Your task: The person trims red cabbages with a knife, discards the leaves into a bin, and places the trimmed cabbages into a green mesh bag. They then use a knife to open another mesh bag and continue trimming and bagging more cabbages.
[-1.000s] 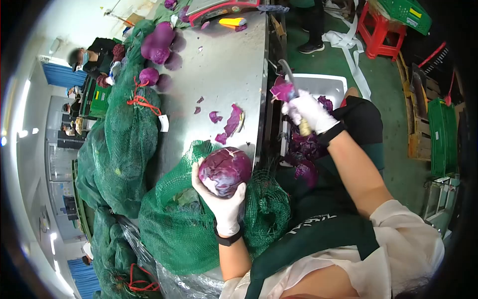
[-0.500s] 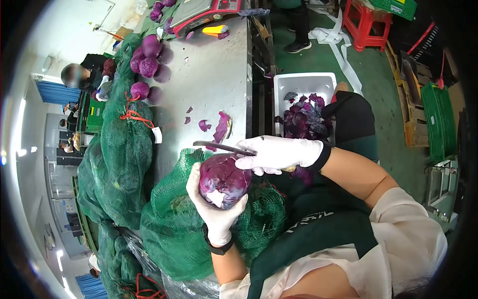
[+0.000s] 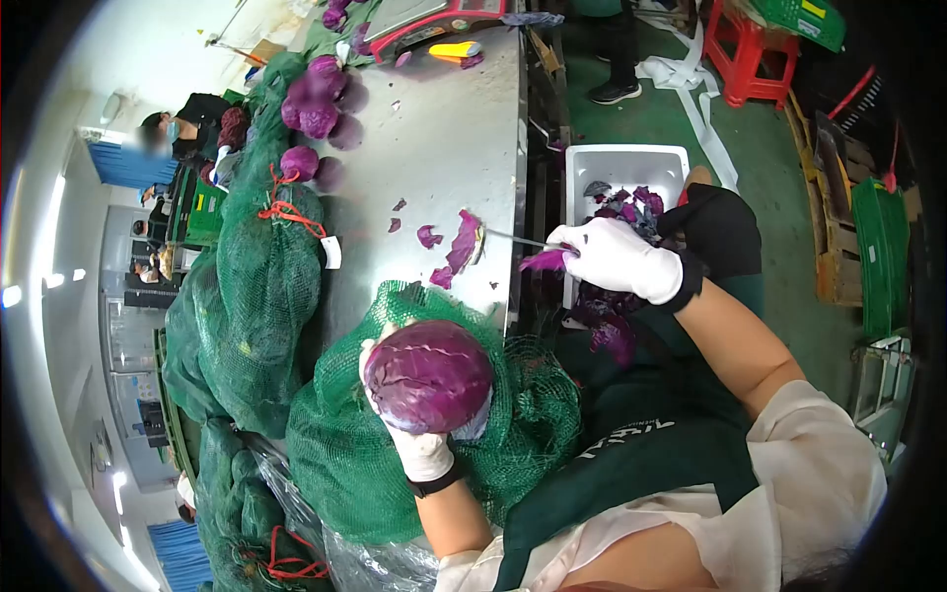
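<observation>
A red cabbage rests in my gloved left hand, whose fingers wrap round its far side and underside. Under it lies an open green mesh bag on the table. My gloved right hand is closed on a knife, its thin blade pointing left over the table edge. A torn purple cabbage leaf is pinched against the knife by the same hand. Below that hand, a grey bin holds purple leaf trimmings.
Leaf scraps lie on the metal table. Several cabbages, a yellow-handled tool and a red scale stand farther back. Filled mesh bags line the left side. A co-worker is beyond them.
My right hand has moved right, away from the cabbage, with the knife and a leaf piece. My left hand has turned the cabbage, showing a smooth purple side.
</observation>
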The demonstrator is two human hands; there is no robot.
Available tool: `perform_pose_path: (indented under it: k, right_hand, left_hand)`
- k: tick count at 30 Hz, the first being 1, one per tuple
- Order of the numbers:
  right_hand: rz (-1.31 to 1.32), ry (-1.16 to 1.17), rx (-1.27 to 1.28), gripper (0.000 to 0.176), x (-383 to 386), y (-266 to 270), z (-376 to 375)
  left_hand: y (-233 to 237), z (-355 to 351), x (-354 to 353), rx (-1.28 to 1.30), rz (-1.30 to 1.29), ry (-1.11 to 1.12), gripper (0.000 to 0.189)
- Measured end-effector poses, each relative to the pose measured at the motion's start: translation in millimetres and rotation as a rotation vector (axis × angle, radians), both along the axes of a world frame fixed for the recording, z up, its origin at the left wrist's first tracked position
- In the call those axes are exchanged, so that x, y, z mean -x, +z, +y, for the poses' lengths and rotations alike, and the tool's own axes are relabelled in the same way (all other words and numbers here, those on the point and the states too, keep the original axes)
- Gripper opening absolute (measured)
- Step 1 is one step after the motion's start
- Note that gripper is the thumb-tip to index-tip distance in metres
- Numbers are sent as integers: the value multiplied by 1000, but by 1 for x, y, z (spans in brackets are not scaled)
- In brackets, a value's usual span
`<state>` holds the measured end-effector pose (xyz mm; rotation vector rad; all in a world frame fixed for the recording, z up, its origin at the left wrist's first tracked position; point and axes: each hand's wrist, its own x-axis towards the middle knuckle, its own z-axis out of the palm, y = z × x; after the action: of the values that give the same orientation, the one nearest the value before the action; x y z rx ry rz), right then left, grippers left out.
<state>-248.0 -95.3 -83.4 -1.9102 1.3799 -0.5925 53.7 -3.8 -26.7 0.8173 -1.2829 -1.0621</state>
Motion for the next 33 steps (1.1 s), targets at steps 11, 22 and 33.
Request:
perform_pose_path:
  k: [11, 22, 33]
  right_hand:
    - [-444, 443, -53, 33, -40, 90, 15]
    - [-345, 649, 560, 16, -38, 59, 11]
    - [-451, 97, -348, 13, 14, 18, 3]
  left_hand:
    - [26, 4, 15, 16, -274, -233, 106]
    - [48, -3, 20, 184, -768, -410, 95]
    - [8, -6, 10, -191, 300, 89, 118]
